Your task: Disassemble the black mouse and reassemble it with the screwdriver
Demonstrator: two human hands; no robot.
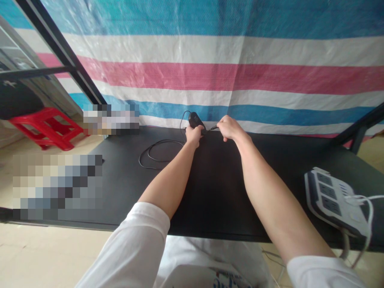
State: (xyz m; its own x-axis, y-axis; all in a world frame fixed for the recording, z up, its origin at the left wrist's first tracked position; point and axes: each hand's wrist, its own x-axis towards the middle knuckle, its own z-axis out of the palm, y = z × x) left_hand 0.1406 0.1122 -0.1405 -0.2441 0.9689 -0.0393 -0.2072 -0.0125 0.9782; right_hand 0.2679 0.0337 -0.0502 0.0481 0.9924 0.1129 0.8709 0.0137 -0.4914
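Note:
My left hand (194, 135) is closed around the lower part of a black power adapter (196, 120), tilted above the far edge of the black table (216, 188). To its right, my right hand (229, 127) pinches a short dark cable end or plug (213, 128) that points at the adapter's lower end. Whether the plug touches the adapter is too small to tell. A thin black cord (147, 154) loops from the adapter and lies on the table left of my left forearm.
At the right stands a white and grey power strip (333, 200) with white cables plugged in. A red plastic stool (48, 126) is on the floor at the left. Behind the table hangs a striped tarp (192, 76). Black frame posts rise at both sides. Two areas at left are blurred out.

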